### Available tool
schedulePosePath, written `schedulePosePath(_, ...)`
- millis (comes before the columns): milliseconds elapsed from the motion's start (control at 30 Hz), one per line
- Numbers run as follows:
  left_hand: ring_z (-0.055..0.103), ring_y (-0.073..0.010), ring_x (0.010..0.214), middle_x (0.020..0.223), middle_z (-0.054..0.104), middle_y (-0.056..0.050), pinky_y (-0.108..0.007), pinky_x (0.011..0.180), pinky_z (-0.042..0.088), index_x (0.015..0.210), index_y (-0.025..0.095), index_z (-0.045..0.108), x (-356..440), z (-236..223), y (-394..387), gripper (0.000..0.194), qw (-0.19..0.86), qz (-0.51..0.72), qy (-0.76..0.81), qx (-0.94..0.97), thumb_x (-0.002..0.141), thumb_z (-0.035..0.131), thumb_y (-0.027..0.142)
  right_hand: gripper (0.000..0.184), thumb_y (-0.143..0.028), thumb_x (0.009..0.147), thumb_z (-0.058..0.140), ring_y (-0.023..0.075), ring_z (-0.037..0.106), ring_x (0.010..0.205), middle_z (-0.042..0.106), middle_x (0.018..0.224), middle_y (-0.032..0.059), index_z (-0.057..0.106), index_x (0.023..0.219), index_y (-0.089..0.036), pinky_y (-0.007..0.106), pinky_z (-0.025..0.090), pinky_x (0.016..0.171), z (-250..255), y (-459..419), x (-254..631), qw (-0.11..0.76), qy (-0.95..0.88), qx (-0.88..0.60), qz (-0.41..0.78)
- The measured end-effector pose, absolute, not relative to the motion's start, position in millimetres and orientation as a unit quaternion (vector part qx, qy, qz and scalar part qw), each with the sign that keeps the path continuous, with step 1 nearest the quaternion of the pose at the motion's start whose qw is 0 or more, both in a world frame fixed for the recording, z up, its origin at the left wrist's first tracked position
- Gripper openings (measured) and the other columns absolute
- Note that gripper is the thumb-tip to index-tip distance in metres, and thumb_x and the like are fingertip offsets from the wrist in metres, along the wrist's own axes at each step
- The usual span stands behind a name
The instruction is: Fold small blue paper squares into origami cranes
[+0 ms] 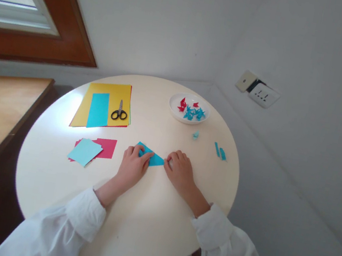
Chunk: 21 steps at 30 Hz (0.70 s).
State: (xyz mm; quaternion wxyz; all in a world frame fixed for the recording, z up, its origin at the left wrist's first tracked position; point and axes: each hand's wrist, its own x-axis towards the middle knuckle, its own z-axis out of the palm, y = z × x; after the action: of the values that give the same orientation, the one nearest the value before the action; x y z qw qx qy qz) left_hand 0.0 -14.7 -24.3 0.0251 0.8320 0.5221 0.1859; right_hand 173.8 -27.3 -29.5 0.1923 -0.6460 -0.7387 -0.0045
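A blue sheet of origami paper (156, 160), folded to a triangle, lies on the white round table (138, 237). My left hand (134, 163) presses on its left part, thumb and fingers bent over the paper and hiding some of it. At the triangle's right tip, my right hand (180, 169) has its thumb and fingertips pinched together on the corner. Just beyond my right hand sits a small pale blue folded piece (195, 135).
A white plate (174, 111) at the back holds red and blue folded paper pieces. Black-handled scissors (119, 112) rest on yellow sheets (82, 108) beside a blue strip (99, 111). Light blue squares (85, 151) overlap pink paper (108, 148). Blue scraps (222, 154) lie right.
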Motion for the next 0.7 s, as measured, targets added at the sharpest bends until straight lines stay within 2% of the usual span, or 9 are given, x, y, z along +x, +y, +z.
schedulePosePath(133,0.04,-0.0243,0.089,0.1,0.047,-0.009,-0.039,0.08,0.038,0.108,0.026,0.062,0,-24,-15,0.031,0.026,0.184,0.522,0.832,0.082,0.045,0.02,0.005,-0.017,0.079,0.048,0.0194,0.05,0.079,0.058,0.084,0.0049,0.053,0.08,-0.018,0.03,0.035,0.071,-29,-29,175,0.196,-0.742,-0.642,0.012)
schedulePosePath(367,0.04,-0.0242,0.089,0.101,0.047,-0.009,-0.039,0.081,0.038,0.108,0.026,0.062,0,-25,-15,0.031,0.021,0.186,0.521,0.833,0.082,0.044,0.021,0.015,-0.009,0.078,0.042,0.0208,0.049,0.079,0.057,0.086,0.0063,0.052,0.083,-0.018,0.032,0.036,0.07,-34,-30,178,0.218,-0.745,-0.63,0.036)
schedulePosePath(533,0.04,-0.0245,0.09,0.101,0.047,-0.01,-0.039,0.081,0.038,0.108,0.025,0.062,1,-25,-15,0.031,0.02,0.183,0.52,0.834,0.083,0.044,0.021,0.02,-0.006,0.078,0.038,0.0206,0.051,0.08,0.057,0.084,0.0077,0.052,0.085,-0.017,0.034,0.04,0.073,-35,-33,183,0.324,-0.723,-0.608,0.049)
schedulePosePath(600,0.041,-0.0243,0.089,0.101,0.047,-0.01,-0.039,0.081,0.038,0.107,0.025,0.062,1,-26,-15,0.03,0.018,0.185,0.52,0.834,0.083,0.044,0.021,0.023,-0.005,0.079,0.037,0.0205,0.052,0.084,0.058,0.086,0.0082,0.054,0.089,-0.017,0.035,0.041,0.076,-32,-39,182,0.364,-0.728,-0.58,0.033)
schedulePosePath(700,0.041,-0.0243,0.089,0.1,0.047,-0.01,-0.039,0.079,0.039,0.107,0.025,0.061,1,-26,-15,0.03,0.018,0.189,0.519,0.833,0.083,0.044,0.021,0.032,-0.002,0.08,0.035,0.0206,0.051,0.099,0.059,0.101,0.0109,0.055,0.101,-0.014,0.036,0.039,0.085,-27,-51,175,0.343,-0.799,-0.493,-0.014)
